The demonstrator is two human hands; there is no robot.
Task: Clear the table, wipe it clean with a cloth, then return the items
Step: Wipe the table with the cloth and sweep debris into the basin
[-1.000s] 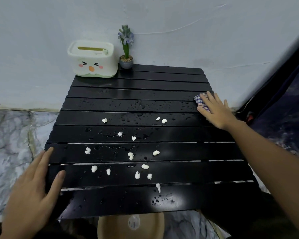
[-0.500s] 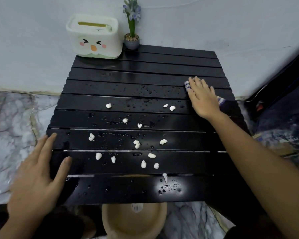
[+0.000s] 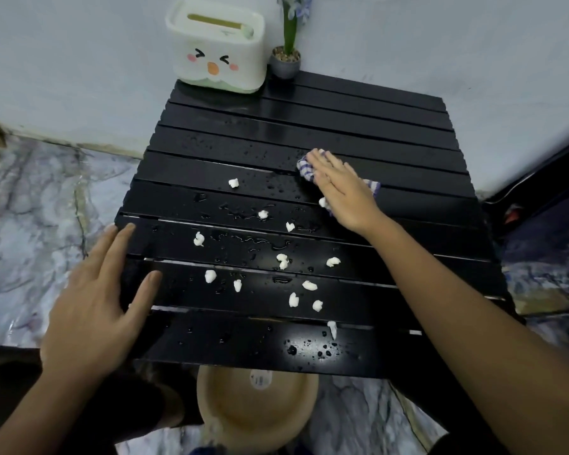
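Basically right hand (image 3: 344, 188) flat, fingers spread, pressing checked cloth (image 3: 306, 167) near worktop (image 3: 358, 126) right edge; white crumbs (image 3: 281, 259) lie leftward toward near edge, left hand (image 3: 94, 310) open, empty.

Dim, even light; glare patch on wet table (image 3: 309, 348); wide-angle bending at edges.

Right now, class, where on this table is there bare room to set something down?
The far-right slats of the table, between the plant pot and the right hand on the cloth, lie bare. The middle is crowded with white bits and water drops.
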